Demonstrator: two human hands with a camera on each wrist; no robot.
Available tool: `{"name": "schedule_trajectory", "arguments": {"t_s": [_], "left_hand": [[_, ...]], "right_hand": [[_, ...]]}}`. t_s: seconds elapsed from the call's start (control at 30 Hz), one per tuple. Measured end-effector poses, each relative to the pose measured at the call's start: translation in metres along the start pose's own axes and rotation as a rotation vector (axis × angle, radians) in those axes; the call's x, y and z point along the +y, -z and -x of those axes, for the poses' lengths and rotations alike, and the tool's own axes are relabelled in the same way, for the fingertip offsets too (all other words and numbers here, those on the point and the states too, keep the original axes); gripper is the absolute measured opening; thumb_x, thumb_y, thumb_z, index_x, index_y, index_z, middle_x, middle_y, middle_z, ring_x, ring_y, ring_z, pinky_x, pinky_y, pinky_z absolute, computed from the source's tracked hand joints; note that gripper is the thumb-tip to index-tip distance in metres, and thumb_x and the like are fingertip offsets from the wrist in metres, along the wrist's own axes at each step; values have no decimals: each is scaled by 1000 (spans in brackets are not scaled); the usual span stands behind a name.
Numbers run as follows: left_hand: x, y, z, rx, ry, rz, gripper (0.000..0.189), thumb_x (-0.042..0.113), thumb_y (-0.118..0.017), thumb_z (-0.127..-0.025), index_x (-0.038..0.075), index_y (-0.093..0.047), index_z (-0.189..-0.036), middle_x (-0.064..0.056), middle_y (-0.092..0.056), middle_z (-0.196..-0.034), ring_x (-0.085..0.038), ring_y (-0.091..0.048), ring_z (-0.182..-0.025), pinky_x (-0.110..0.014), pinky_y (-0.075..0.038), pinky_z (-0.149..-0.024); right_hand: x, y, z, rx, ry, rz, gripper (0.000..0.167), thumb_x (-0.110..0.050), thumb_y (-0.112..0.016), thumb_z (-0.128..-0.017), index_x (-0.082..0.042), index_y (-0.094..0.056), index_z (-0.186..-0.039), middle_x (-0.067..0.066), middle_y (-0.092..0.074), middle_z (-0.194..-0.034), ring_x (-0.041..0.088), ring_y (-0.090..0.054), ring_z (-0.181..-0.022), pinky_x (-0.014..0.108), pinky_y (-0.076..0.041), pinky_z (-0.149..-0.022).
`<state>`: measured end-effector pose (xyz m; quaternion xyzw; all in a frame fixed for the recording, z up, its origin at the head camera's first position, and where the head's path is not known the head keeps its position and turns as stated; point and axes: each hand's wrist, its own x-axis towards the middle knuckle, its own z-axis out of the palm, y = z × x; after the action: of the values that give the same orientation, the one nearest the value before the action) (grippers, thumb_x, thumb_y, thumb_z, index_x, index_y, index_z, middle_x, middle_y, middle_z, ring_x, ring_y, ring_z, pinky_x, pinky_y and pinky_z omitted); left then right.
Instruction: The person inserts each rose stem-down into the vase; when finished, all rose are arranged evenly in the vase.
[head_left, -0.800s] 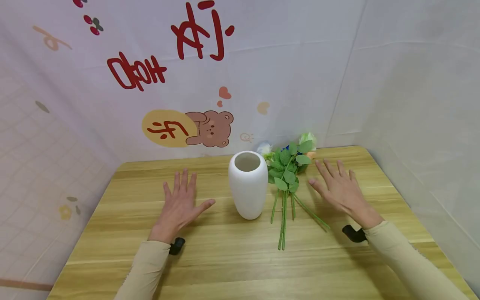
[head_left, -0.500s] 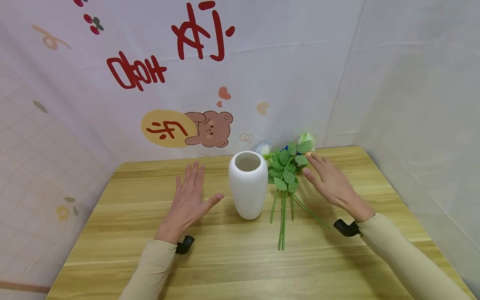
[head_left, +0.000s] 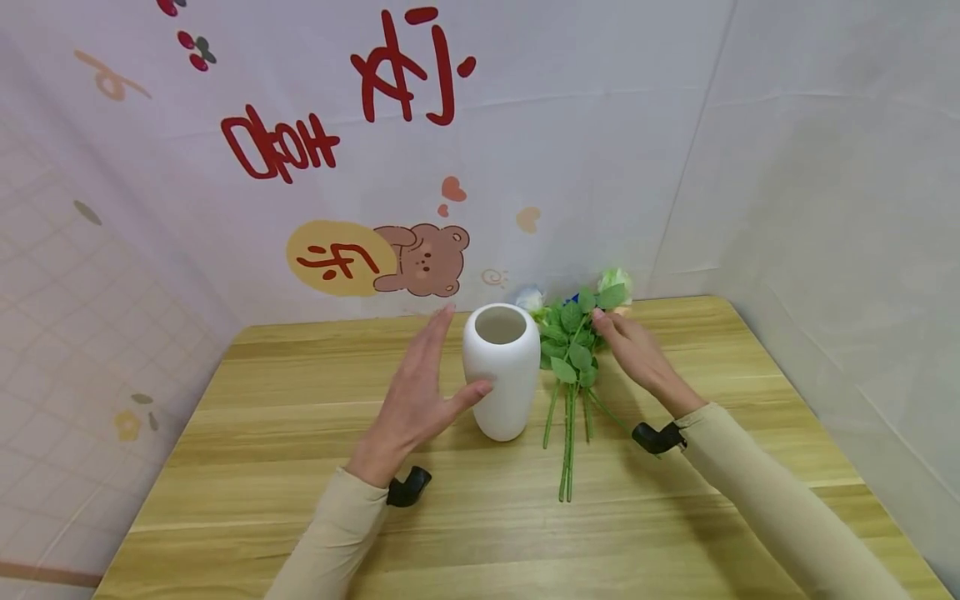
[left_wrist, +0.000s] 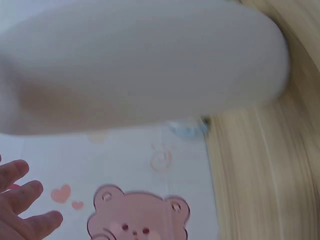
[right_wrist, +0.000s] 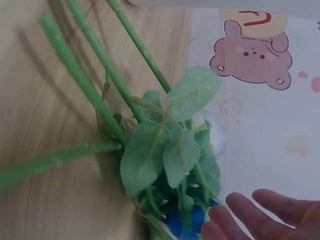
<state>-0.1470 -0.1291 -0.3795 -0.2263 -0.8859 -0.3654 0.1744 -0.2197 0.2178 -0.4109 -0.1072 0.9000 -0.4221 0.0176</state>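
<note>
A white vase (head_left: 501, 383) stands upright on the wooden table. My left hand (head_left: 416, 396) is at its left side, fingers extended behind and thumb in front of the wall; whether skin touches it I cannot tell. The left wrist view has the vase (left_wrist: 150, 70) large across the top, with fingertips (left_wrist: 40, 200) below it. Right of the vase lies a bunch of flowers (head_left: 576, 346), stems toward me. My right hand (head_left: 639, 357) reaches its right side, thumb by the leaves. In the right wrist view, extended fingers (right_wrist: 265, 215) are beside a blue flower (right_wrist: 187, 222); contact is unclear.
The table (head_left: 480, 542) has a printed cloth (head_left: 585, 142) hanging behind it, with a bear and red characters. Cloth also hangs along the left and right sides. White and pale green flower heads (head_left: 615, 282) lie close to the back cloth.
My left hand has moved right, from bare table to the vase's side, and turned its palm toward it. My right hand has moved left to the flowers. Vase and bunch stay put.
</note>
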Motion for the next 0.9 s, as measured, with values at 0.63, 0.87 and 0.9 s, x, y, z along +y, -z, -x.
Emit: {"name": "schedule_trajectory", "arguments": {"t_s": [0.63,0.87,0.9], "left_hand": [[18,-17,-11,68,18,224,100,75,-68,-85,17,-37,-161,-6,-48,-157,-28,-53,-136,-58,-45,-107],[17,-22,-12,101,7,271,91,36,-89,-83,15,-41,-157,-6,-56,-145,-23,-60,-127,-46,-50,-105],[18,-23,-12,104,7,279,91,32,-90,-82,14,-41,-157,-6,-57,-145,-22,-60,-127,-44,-50,-105]], "right_hand": [[16,-31,-35,15,-245,-322,48,-29,-55,-109,11,-58,-136,29,-64,-128,38,-65,-114,42,-55,-98],[24,-34,-45,16,-302,-345,44,-24,-59,-108,13,-61,-133,29,-64,-128,37,-66,-115,35,-57,-94],[25,-35,-46,20,-310,-337,44,-24,-60,-107,12,-62,-132,29,-65,-127,36,-68,-113,34,-58,-93]]}}
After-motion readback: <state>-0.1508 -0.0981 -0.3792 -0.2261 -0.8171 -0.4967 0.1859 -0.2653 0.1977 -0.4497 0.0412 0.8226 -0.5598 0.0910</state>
